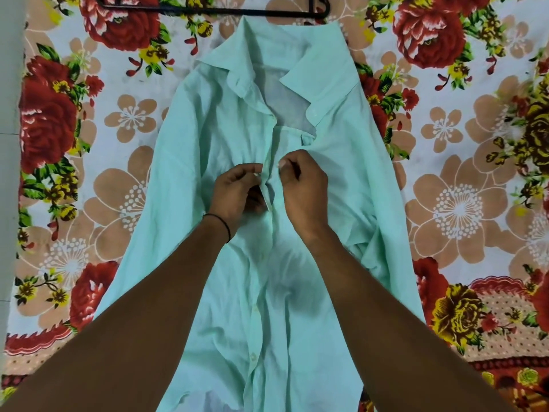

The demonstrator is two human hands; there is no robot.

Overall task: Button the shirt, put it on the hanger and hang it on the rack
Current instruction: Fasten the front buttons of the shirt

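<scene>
At bed centre: buttoning roughly half done

Flat on the floral bedspread (460, 203) lies one mint shirt (208, 129), collar toward 12 o'clock. Two hands meet at its placket: the left hand (237, 194) pinches one front edge, and the right hand (300, 188) pinches the other just beside it. Toward 6 o'clock the front looks closed; toward the collar it gapes open. One black hanger (208, 10) lies at 12 o'clock, unused. Dressing the hanger and hanging up remain.
</scene>
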